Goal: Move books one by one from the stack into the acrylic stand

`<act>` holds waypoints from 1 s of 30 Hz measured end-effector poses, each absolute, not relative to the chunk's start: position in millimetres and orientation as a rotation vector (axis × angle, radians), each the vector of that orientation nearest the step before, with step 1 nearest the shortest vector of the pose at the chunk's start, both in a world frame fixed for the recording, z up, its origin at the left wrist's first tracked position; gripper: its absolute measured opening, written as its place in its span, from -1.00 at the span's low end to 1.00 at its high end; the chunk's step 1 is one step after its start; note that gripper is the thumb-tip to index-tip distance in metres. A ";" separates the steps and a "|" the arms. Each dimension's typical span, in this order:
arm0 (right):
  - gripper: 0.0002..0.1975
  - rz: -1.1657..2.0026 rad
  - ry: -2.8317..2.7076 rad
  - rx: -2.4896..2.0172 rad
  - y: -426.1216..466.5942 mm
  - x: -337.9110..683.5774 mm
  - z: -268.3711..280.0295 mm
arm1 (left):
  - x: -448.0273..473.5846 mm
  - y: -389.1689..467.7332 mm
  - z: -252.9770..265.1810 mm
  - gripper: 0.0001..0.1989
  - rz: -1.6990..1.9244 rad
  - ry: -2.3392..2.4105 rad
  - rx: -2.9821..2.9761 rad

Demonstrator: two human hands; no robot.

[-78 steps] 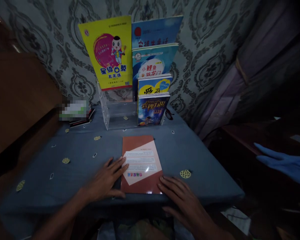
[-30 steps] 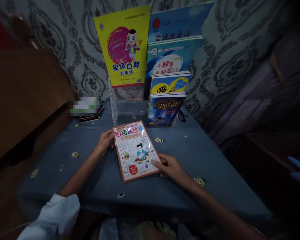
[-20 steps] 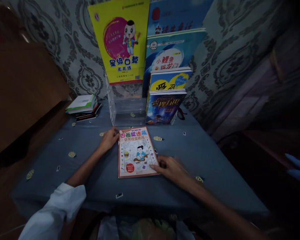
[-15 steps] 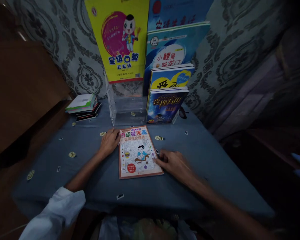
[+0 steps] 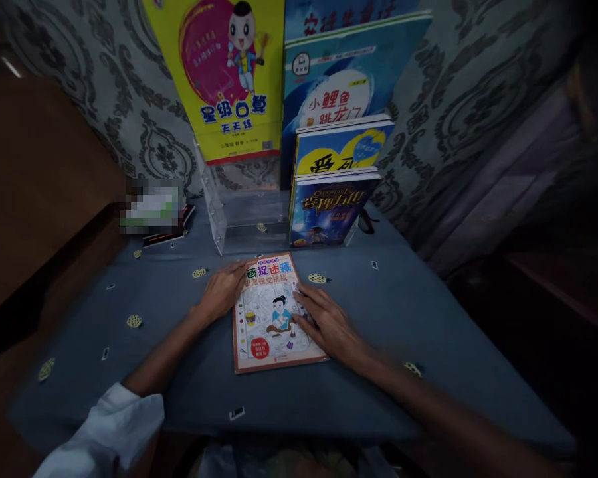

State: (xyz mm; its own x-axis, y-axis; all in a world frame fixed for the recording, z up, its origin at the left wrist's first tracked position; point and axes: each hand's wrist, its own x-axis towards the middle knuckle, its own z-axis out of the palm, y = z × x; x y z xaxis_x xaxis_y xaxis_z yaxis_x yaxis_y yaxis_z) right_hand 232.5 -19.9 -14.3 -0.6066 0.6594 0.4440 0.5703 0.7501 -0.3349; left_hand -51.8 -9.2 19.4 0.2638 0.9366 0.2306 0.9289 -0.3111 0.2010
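Note:
A thin children's book (image 5: 260,324) with an orange-bordered cover lies closed and flat on the cloth-covered table. The cover shows a drawn seated figure in blue and colourful Chinese characters. My left hand (image 5: 223,290) rests on its upper left corner, fingers stretched over the edge and covering part of the title. From the other side, my right hand (image 5: 333,326) lies over the right edge, fingers apart on the cover. Neither hand is gripping the book.
Behind the book stands a clear acrylic rack (image 5: 249,238). It holds a yellow workbook (image 5: 239,133), a teal book (image 5: 349,66), a yellow-and-blue book (image 5: 309,143) and a dark blue book (image 5: 329,209). A partly blurred book stack (image 5: 152,209) sits at the left. Dark glasses (image 5: 367,222) lie right of the rack.
My right hand has moved from beside the book's right edge onto the cover, its fingers spreading. My left hand reaches further over the upper left corner. The camera view has shifted slightly closer.

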 end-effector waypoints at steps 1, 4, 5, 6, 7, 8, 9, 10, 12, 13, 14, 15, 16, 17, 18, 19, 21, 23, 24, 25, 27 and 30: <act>-0.62 0.207 -2.389 -0.924 -20.5 232.5 -14.2 | -49.1 -5.8 18.0 -0.65 0.499 1.787 2.490; -0.62 0.185 -2.383 -0.920 -21.5 232.1 -13.9 | -38.5 5.5 14.3 -0.65 0.550 1.651 2.555; -0.63 0.178 -2.383 -0.916 -21.6 232.0 -14.0 | -34.1 9.7 13.3 -0.65 0.554 1.607 2.587; -0.63 0.172 -2.384 -0.913 -21.6 231.9 -14.1 | -29.2 14.0 12.6 -0.66 0.545 1.569 2.620; -0.63 0.165 -2.385 -0.911 -21.7 231.9 -14.2 | -24.0 18.5 12.0 -0.66 0.527 1.541 2.652; -0.63 0.158 -2.384 -0.911 -21.7 231.8 -14.4 | -18.6 23.1 11.7 -0.65 0.503 1.525 2.680; -0.63 0.154 -2.385 -0.914 -21.9 231.7 -14.5 | -13.1 27.7 11.5 -0.65 0.477 1.515 2.703; -0.63 0.154 -2.385 -0.919 -22.0 231.6 -14.5 | -7.7 32.4 11.4 -0.64 0.453 1.505 2.723; -0.63 0.157 -2.385 -0.926 -22.6 231.3 -14.0 | 2.4 41.2 11.9 -0.61 0.420 1.468 2.759; -0.64 0.159 -2.383 -0.926 -22.9 231.1 -13.5 | 6.9 45.1 12.4 -0.60 0.410 1.446 2.773; -0.64 0.161 -2.381 -0.925 -23.1 231.0 -12.8 | 10.8 48.5 12.9 -0.59 0.400 1.427 2.783; -0.64 0.164 -2.377 -0.921 -23.4 231.0 -12.0 | 14.1 51.4 13.3 -0.58 0.391 1.416 2.789; -0.64 0.171 -2.371 -0.920 -23.6 231.0 -11.1 | 16.6 53.7 13.7 -0.58 0.384 1.414 2.791; -0.64 0.181 -2.366 -0.919 -23.7 231.2 -10.1 | 18.5 55.3 14.0 -0.58 0.380 1.414 2.790; -0.64 0.193 -2.364 -0.919 -23.9 231.4 -9.2 | 19.6 56.4 14.2 -0.58 0.380 1.414 2.788; -0.64 0.207 -2.364 -0.917 -23.9 231.6 -8.3 | 20.1 57.1 14.2 -0.58 0.384 1.410 2.787; -0.64 0.236 -2.363 -0.913 -24.0 232.0 -7.3 | 20.0 57.3 13.7 -0.58 0.395 1.398 2.788; -0.63 0.259 -2.357 -0.915 -23.9 232.1 -7.5 | 19.3 56.8 12.9 -0.55 0.398 1.389 2.794; -0.63 0.269 -2.352 -0.922 -23.8 232.1 -7.9 | 19.1 56.3 12.5 -0.54 0.395 1.388 2.796; -0.63 0.275 -2.347 -0.929 -23.7 231.9 -8.5 | 18.9 55.6 12.0 -0.53 0.392 1.389 2.796; -0.63 0.284 -2.346 -0.937 -23.4 231.6 -9.7 | 18.9 53.4 11.2 -0.52 0.397 1.387 2.793; -0.62 0.294 -2.365 -0.945 -23.0 231.2 -10.2 | 19.3 47.7 10.8 -0.53 0.440 1.344 2.791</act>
State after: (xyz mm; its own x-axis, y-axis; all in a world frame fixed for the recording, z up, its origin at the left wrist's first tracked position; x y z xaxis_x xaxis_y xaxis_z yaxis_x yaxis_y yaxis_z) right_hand 231.2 -23.0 -10.2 -0.5880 0.6874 0.4263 0.5621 0.7263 -0.3957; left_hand 19.3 47.7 10.8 0.5913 0.7682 0.2454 0.7647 -0.6307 0.1322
